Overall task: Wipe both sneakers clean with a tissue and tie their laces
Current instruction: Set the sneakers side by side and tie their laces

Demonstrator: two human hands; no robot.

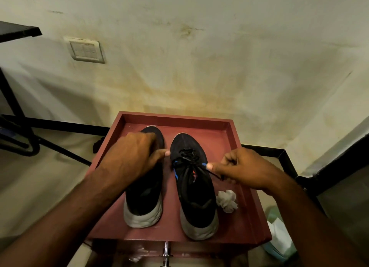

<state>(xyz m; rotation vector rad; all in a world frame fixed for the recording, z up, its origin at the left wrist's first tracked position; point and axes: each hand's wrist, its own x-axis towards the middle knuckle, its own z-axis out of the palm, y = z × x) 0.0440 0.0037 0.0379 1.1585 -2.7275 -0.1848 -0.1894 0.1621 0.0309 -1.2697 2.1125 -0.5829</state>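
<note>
Two black sneakers with grey soles stand side by side, toes away from me, on a dark red tray-like table top [232, 138]. The left sneaker [142, 202] is partly covered by my left hand [131, 154], whose fingers are pinched together beside the right sneaker's laces; I cannot see a lace in them. The right sneaker [196, 198] has black laces with blue tips. My right hand [242, 166] pinches one lace end and holds it out to the right. A crumpled white tissue [227, 200] lies on the tray right of the right sneaker.
A stained wall with a switch plate [86, 49] rises behind the table. Black metal frames stand at the left [18, 126] and right [287, 160]. A tissue box [279, 236] sits low at the right. A metal handle [165, 252] sticks out below the table's front edge.
</note>
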